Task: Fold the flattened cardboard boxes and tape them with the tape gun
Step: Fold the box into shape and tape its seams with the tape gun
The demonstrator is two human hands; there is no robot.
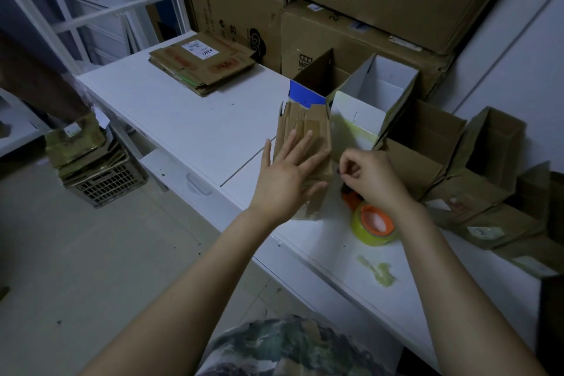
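A small brown cardboard box [308, 128] stands on the white table [189, 122], its flaps folded down. My left hand [287, 174] lies flat on its top, fingers spread, pressing the flaps. My right hand [370, 177] is just to the right of the box, fingers pinched together on what looks like the tape end. Below that hand lies the orange tape gun [370, 223] with its yellowish tape roll; the gun's handle is mostly hidden by my wrist. A stack of flattened cardboard boxes [203, 65] rests at the table's far left.
Several folded open boxes [485, 159] crowd the table's right side, with a white-lined open box [374, 101] behind my hands. Big cartons [351, 36] are stacked against the wall. A crumpled tape scrap [380, 273] lies near the front edge. A crate of cardboard [100, 174] sits on the floor.
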